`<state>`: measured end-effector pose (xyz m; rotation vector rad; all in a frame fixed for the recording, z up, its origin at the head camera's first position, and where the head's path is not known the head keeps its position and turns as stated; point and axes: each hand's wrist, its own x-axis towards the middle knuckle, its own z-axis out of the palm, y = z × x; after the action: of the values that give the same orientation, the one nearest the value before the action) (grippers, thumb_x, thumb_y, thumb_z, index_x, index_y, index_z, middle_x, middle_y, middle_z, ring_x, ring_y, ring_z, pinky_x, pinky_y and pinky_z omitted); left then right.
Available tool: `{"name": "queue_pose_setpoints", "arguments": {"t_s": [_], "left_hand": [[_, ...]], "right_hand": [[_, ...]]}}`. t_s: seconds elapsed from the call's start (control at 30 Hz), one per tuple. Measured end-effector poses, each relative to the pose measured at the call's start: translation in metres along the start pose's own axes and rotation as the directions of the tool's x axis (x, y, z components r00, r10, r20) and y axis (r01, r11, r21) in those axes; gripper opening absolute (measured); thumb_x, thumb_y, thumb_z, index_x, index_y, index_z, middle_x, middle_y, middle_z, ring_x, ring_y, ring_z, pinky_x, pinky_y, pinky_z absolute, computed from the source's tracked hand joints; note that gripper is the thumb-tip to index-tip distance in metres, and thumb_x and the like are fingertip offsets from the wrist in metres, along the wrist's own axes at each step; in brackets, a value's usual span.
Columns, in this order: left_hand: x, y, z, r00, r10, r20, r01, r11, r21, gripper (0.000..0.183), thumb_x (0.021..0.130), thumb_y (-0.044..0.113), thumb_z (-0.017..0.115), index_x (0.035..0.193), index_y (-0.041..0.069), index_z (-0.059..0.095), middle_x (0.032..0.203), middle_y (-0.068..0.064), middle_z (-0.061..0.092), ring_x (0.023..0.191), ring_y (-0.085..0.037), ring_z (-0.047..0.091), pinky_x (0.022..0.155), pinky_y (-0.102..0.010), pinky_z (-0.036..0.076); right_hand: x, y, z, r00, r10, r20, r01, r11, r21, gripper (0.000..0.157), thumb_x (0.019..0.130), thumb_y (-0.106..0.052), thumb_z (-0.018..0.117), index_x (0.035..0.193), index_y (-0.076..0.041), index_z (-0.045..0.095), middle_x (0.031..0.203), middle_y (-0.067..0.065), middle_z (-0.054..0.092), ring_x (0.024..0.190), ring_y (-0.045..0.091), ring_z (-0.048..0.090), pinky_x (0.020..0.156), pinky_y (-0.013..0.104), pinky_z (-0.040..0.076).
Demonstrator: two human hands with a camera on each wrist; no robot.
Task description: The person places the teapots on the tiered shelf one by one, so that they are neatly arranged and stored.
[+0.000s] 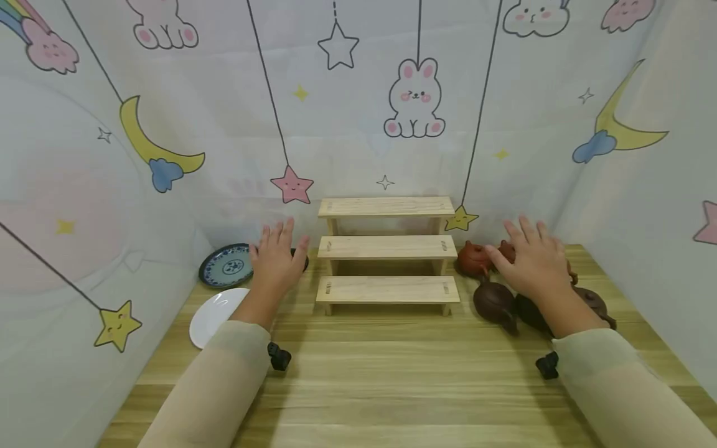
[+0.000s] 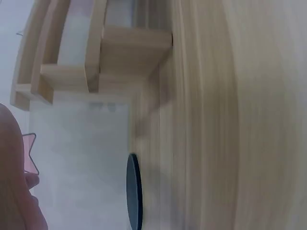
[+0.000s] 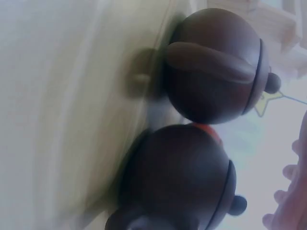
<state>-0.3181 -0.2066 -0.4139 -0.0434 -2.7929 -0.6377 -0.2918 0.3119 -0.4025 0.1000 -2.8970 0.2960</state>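
Note:
My left hand (image 1: 276, 261) hovers with spread fingers over the plates at the left and holds nothing. Below and beside it lie a blue-patterned plate (image 1: 223, 267) and a white plate (image 1: 208, 318). A dark-edged plate (image 2: 135, 191) is partly hidden behind the hand in the head view. Over the teapots at the right, my right hand (image 1: 532, 264) is held with its fingers spread, gripping nothing. A reddish teapot (image 1: 472, 260) and a dark brown teapot (image 1: 493, 302) show beside it. Another dark teapot (image 3: 180, 167) is close below; several others are partly covered by the hand.
A three-step wooden stand (image 1: 388, 289) stands at the back middle, between plates and teapots. The wood-grain table (image 1: 392, 386) stretches in front of it. A white cloth (image 1: 358, 112) with printed rabbits, stars and moons hangs behind and along both sides.

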Motion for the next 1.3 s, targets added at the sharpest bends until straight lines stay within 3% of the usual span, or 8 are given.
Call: {"name": "queue_pose_setpoints", "arguments": {"t_s": [0.17,0.37,0.53,0.77,0.87,1.03,1.13,1.3], "left_hand": [[-0.008,0.009,0.005,0.999,0.034,0.021,-0.027,0.966,-0.258,0.077,0.112,0.065,0.022,0.173,0.019,0.017,0.176,-0.017,0.03,0.165,-0.043,0.02,0.13,-0.071,0.019],[-0.014,0.016,0.013,0.993,0.002,0.121,0.073,0.792,-0.606,0.072,0.113,0.059,0.033,0.173,0.023,0.017,0.174,-0.011,0.036,0.162,-0.035,0.032,0.131,-0.059,0.029],[-0.019,0.017,0.02,0.981,-0.032,0.19,0.161,0.68,-0.715,0.07,0.114,0.049,0.042,0.173,0.019,0.018,0.172,-0.011,0.038,0.161,-0.032,0.034,0.132,-0.055,0.03],[-0.024,0.015,0.027,0.959,-0.01,0.282,0.248,0.502,-0.828,0.07,0.115,0.026,0.049,0.172,0.009,0.014,0.174,-0.019,0.031,0.162,-0.036,0.03,0.132,-0.058,0.027],[-0.026,0.011,0.029,0.944,-0.001,0.33,0.289,0.485,-0.826,0.072,0.112,0.018,0.054,0.172,0.009,0.016,0.176,-0.018,0.028,0.163,-0.036,0.028,0.132,-0.056,0.027],[-0.03,0.008,0.033,0.925,0.056,0.375,0.291,0.529,-0.797,0.074,0.108,0.009,0.059,0.171,0.006,0.02,0.176,-0.019,0.027,0.164,-0.04,0.024,0.133,-0.056,0.025],[-0.033,0.009,0.035,0.907,0.089,0.411,0.306,0.528,-0.792,0.077,0.107,0.01,0.06,0.171,0.007,0.018,0.178,-0.017,0.024,0.166,-0.04,0.02,0.133,-0.06,0.022],[-0.038,0.008,0.043,0.871,0.102,0.48,0.363,0.524,-0.771,0.077,0.103,0.007,0.064,0.17,0.011,0.027,0.177,-0.014,0.026,0.155,-0.041,0.04,0.118,-0.044,0.048]], "right_hand": [[-0.013,0.009,-0.006,0.999,-0.026,-0.029,0.026,1.0,-0.002,0.09,0.108,-0.073,0.03,0.172,-0.011,0.02,0.178,0.025,0.016,0.16,0.057,0.015,0.123,0.079,0.017],[-0.03,0.02,-0.006,1.0,-0.013,-0.028,0.015,0.998,0.064,0.085,0.11,-0.067,0.031,0.172,-0.01,0.018,0.177,0.025,0.02,0.158,0.057,0.019,0.116,0.083,0.021],[-0.043,0.029,-0.006,0.999,-0.024,-0.036,0.028,0.993,0.112,0.085,0.111,-0.063,0.038,0.171,-0.006,0.022,0.174,0.03,0.025,0.156,0.057,0.024,0.117,0.08,0.025],[-0.056,0.049,-0.012,0.996,-0.033,-0.08,0.046,0.985,0.166,0.082,0.111,-0.056,0.047,0.168,0.0,0.026,0.168,0.034,0.033,0.15,0.062,0.031,0.117,0.077,0.027],[-0.062,0.055,-0.012,0.998,-0.007,-0.068,0.018,0.985,0.171,0.084,0.11,-0.056,0.049,0.169,-0.002,0.024,0.169,0.034,0.033,0.148,0.063,0.032,0.114,0.079,0.029],[-0.072,0.069,-0.014,0.997,0.061,-0.038,-0.054,0.985,0.166,0.089,0.108,-0.059,0.051,0.17,-0.002,0.022,0.166,0.037,0.034,0.143,0.066,0.035,0.107,0.082,0.032],[-0.079,0.08,-0.017,0.993,0.116,0.0,-0.114,0.979,0.168,0.093,0.107,-0.063,0.05,0.171,-0.004,0.018,0.166,0.04,0.031,0.144,0.068,0.031,0.105,0.084,0.031],[-0.089,0.1,-0.018,0.983,0.173,0.063,-0.183,0.963,0.197,0.099,0.105,-0.064,0.055,0.171,-0.003,0.013,0.166,0.043,0.024,0.142,0.071,0.028,0.101,0.086,0.032]]}}
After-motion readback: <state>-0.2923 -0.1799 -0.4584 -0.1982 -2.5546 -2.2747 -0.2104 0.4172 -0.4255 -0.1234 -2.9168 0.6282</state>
